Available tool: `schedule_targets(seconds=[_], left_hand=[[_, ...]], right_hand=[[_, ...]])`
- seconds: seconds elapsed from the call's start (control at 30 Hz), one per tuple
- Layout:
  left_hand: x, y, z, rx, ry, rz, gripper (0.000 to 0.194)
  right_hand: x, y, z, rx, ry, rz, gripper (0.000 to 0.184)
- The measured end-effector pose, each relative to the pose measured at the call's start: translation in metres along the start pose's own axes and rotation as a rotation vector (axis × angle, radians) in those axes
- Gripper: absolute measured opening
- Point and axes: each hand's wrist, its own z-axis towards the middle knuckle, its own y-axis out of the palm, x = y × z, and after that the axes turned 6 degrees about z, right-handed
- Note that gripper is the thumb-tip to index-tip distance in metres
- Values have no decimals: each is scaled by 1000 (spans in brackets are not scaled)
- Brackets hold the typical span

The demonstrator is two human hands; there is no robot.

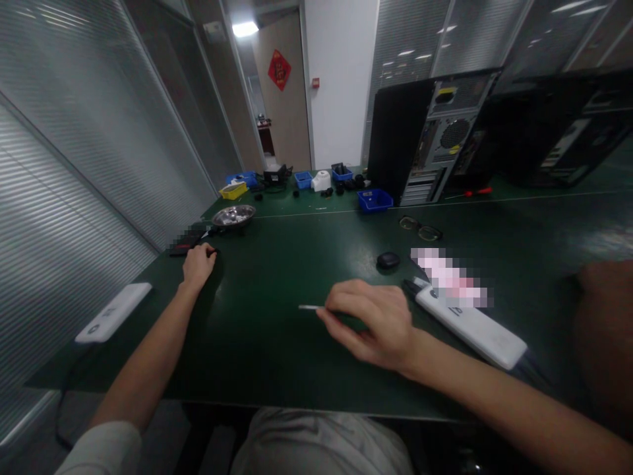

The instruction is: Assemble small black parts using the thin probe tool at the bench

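Observation:
My right hand [373,320] is raised over the middle of the green table [267,277]. Its thumb and forefinger pinch a thin silvery strip [308,307] that sticks out to the left; the rest is hidden in the fingers. Farther off to the left, my left hand [198,265] is closed, fingertips together over something small and dark that I cannot make out. Just beyond it lies a dark, partly blurred-out object [185,243], with a shiny metal bowl [234,216] holding small bits behind that. A black computer mouse [388,260] rests beyond my right hand.
White power strips lie left [113,313] and right [472,326]. Eyeglasses [420,228] and a blue bin [374,200] stand farther back, before a black computer tower [425,138]. Small bins, including a yellow tray [233,191], line the far edge. Someone's arm [606,323] shows at right.

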Motion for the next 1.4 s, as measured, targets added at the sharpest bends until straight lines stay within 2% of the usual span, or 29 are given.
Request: schedule_targets(seconds=[0.1, 0.17, 0.23, 0.33, 0.43, 0.5, 0.57, 0.67, 0.77, 0.93, 1.4], left_hand=[[9, -14, -3, -26, 11, -70, 28], [25, -24, -7, -47, 50, -139, 26], [54, -34, -16, -81, 141, -233, 24], [115, -43, -47, -166, 381, -411, 26], [178, -47, -98, -298, 664, -580, 24], [206, -47, -132, -371, 797, -654, 19], [221, -48, -155, -398, 858, -705, 15], [222, -50, -167, -380, 870, -741, 13], [216, -50, -164, -365, 855, -739, 13], [216, -49, -162, -345, 847, -739, 26], [216, -46, -165, -312, 919, -794, 20]], right_hand=[[53, 29, -25, -242, 410, -18, 18], [80, 39, -40, -283, 488, -20, 13], [96, 45, -48, -285, 535, -19, 12], [104, 46, -49, -267, 589, -7, 15], [103, 45, -48, -259, 622, 18, 17], [100, 43, -50, -261, 631, 33, 17], [98, 41, -52, -268, 630, 42, 17], [95, 37, -54, -289, 616, 49, 15], [94, 34, -53, -306, 608, 42, 12], [92, 32, -53, -328, 611, 15, 11], [86, 37, -55, -356, 566, 7, 10]])
